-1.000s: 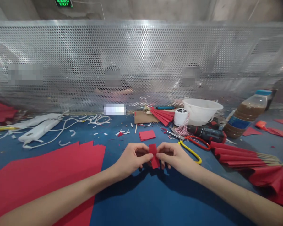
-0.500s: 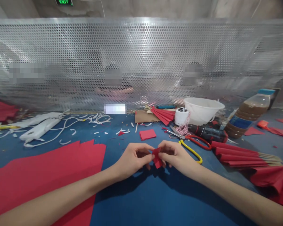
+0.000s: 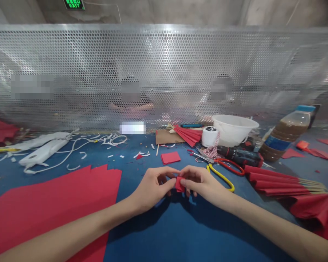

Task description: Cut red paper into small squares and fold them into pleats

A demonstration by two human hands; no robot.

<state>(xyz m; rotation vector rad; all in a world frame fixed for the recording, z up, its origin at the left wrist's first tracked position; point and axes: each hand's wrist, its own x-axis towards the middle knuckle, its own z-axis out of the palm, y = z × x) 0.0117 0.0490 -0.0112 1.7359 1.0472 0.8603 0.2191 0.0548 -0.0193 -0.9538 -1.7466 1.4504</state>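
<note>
A small piece of folded red paper (image 3: pixel 179 184) is pinched between my two hands, above the blue work surface (image 3: pixel 142 236). My left hand (image 3: pixel 153 185) grips its left side with thumb and fingers. My right hand (image 3: pixel 200 182) holds the right side, and its fingers cover the top of the paper. Just beyond my right hand lie scissors with yellow and red handles (image 3: pixel 221 175). Large red paper sheets (image 3: pixel 51 207) lie under my left forearm. A small stack of red paper (image 3: pixel 170 157) sits ahead of my hands.
A pleated red paper fan (image 3: pixel 284 182) lies at right, and a smaller one (image 3: pixel 188 135) at the back. Behind stand a white bowl (image 3: pixel 233 129), cordless drill (image 3: pixel 238 155), twine spool (image 3: pixel 209 136) and brown-filled bottle (image 3: pixel 285 136). Paper scraps and white strips (image 3: pixel 43 151) litter the left. A perforated metal screen (image 3: pixel 164 72) stands behind.
The red paper, a longer strip sticking out past my fingers earlier, now shows as a short folded piece. My hands have moved closer together around it.
</note>
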